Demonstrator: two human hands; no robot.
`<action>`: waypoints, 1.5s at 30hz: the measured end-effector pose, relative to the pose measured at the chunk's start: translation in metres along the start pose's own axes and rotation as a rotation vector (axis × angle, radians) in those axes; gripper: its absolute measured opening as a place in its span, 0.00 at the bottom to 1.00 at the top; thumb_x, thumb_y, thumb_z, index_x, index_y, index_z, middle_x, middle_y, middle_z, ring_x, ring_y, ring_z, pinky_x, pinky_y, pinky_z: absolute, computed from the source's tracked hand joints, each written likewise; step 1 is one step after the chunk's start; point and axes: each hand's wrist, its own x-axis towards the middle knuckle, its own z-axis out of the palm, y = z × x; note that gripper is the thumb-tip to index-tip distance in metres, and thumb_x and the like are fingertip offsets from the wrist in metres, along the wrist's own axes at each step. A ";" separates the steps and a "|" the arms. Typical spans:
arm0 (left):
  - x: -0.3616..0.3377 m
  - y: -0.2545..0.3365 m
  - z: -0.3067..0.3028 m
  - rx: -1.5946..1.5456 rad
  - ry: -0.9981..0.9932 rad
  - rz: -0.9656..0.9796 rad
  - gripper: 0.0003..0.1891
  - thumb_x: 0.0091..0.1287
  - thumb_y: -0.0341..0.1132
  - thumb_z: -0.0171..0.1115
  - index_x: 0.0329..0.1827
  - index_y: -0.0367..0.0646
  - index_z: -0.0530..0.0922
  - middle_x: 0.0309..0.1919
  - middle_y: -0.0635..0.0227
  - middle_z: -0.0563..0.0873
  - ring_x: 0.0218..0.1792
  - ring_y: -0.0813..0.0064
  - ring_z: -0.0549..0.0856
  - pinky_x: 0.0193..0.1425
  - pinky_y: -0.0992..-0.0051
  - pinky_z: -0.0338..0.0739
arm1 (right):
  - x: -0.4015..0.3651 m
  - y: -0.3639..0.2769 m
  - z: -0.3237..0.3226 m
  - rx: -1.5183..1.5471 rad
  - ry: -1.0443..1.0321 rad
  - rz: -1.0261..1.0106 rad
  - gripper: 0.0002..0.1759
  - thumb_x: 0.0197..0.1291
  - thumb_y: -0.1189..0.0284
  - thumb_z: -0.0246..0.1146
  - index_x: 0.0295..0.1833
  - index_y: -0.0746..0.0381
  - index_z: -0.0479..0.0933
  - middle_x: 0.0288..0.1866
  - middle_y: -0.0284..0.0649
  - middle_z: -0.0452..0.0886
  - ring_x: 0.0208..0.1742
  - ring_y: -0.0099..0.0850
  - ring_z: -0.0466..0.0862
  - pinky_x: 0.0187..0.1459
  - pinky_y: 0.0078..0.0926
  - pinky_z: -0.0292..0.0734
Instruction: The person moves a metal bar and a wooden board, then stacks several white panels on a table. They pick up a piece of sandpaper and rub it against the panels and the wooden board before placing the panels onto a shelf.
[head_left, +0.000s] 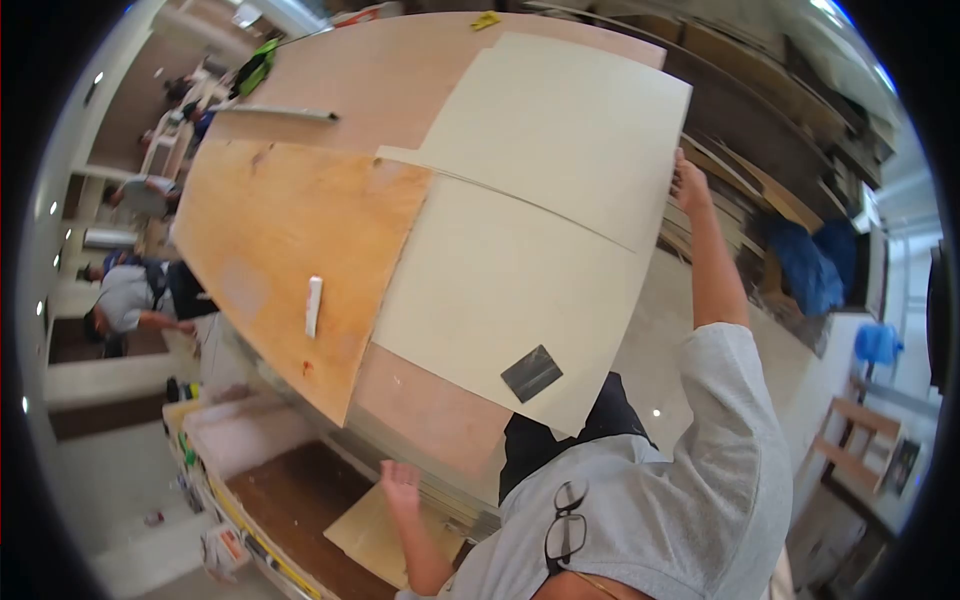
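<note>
Two cream sheets lie edge to edge on a big board: the far cream sheet [570,120] and the near cream sheet [480,270], a thin dark line between them. My right hand [688,185] is at the far sheet's right edge, its fingers curled around it. My left hand [401,487] is raised off the left side of the work surface, fingers apart and holding nothing. A dark flat rectangle [532,373] rests on the near sheet close to my body. Left of the sheets is an orange-brown wood panel [280,230] with a small white object [314,307] on it.
A metal bar [290,113] and a yellow item [485,20] lie on the pinkish board [370,70]. Stacked boards [770,90] stand at right, near blue cloth [805,262]. A brown-topped bench [290,500] is at left. Another person [130,295] and others stand farther left.
</note>
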 end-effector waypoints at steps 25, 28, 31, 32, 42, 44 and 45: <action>-0.115 -0.101 0.066 1.396 -0.126 0.009 0.32 0.68 0.48 0.66 0.67 0.33 0.73 0.57 0.56 0.84 0.47 0.60 0.87 0.50 0.67 0.81 | 0.002 -0.105 -0.003 0.325 -0.039 -0.239 0.24 0.63 0.71 0.68 0.62 0.66 0.74 0.52 0.40 0.83 0.54 0.36 0.83 0.57 0.32 0.78; -0.110 -0.112 0.054 1.283 -0.088 0.061 0.32 0.69 0.49 0.66 0.68 0.36 0.73 0.56 0.57 0.85 0.44 0.63 0.87 0.46 0.66 0.82 | -0.001 -0.079 -0.032 0.240 -0.240 -0.006 0.28 0.60 0.70 0.70 0.64 0.66 0.72 0.56 0.45 0.81 0.56 0.40 0.83 0.59 0.38 0.80; -0.135 -0.113 0.059 1.005 -0.070 -0.134 0.30 0.69 0.48 0.66 0.69 0.39 0.73 0.55 0.57 0.85 0.45 0.64 0.86 0.45 0.65 0.83 | -0.027 -0.079 -0.034 -0.042 -0.258 -0.017 0.29 0.58 0.71 0.72 0.64 0.67 0.73 0.56 0.44 0.82 0.54 0.40 0.84 0.59 0.38 0.80; -0.136 -0.120 0.055 1.002 -0.072 -0.152 0.30 0.70 0.48 0.66 0.69 0.40 0.73 0.55 0.57 0.85 0.45 0.65 0.86 0.44 0.65 0.83 | -0.024 -0.075 -0.035 -0.034 -0.230 -0.075 0.30 0.58 0.72 0.72 0.64 0.69 0.73 0.55 0.42 0.82 0.52 0.37 0.85 0.58 0.35 0.79; -0.151 -0.120 0.071 0.864 -0.120 -0.119 0.29 0.72 0.47 0.64 0.70 0.41 0.72 0.55 0.59 0.83 0.49 0.65 0.85 0.46 0.65 0.83 | 0.027 -0.062 -0.026 0.148 -0.099 -0.236 0.28 0.60 0.80 0.67 0.66 0.65 0.72 0.59 0.43 0.80 0.57 0.37 0.81 0.58 0.37 0.77; -0.135 -0.118 0.079 0.872 -0.157 -0.102 0.27 0.72 0.47 0.63 0.69 0.41 0.73 0.55 0.60 0.84 0.49 0.66 0.84 0.46 0.65 0.82 | 0.019 -0.077 -0.010 0.095 -0.068 -0.311 0.25 0.60 0.78 0.67 0.64 0.64 0.73 0.57 0.42 0.80 0.55 0.36 0.80 0.55 0.38 0.77; -0.126 -0.120 0.078 0.886 -0.189 -0.109 0.27 0.73 0.47 0.62 0.68 0.40 0.74 0.54 0.60 0.84 0.49 0.66 0.84 0.46 0.66 0.82 | 0.013 -0.081 -0.007 0.062 -0.047 -0.343 0.23 0.61 0.78 0.67 0.62 0.64 0.73 0.56 0.41 0.80 0.53 0.36 0.80 0.54 0.39 0.78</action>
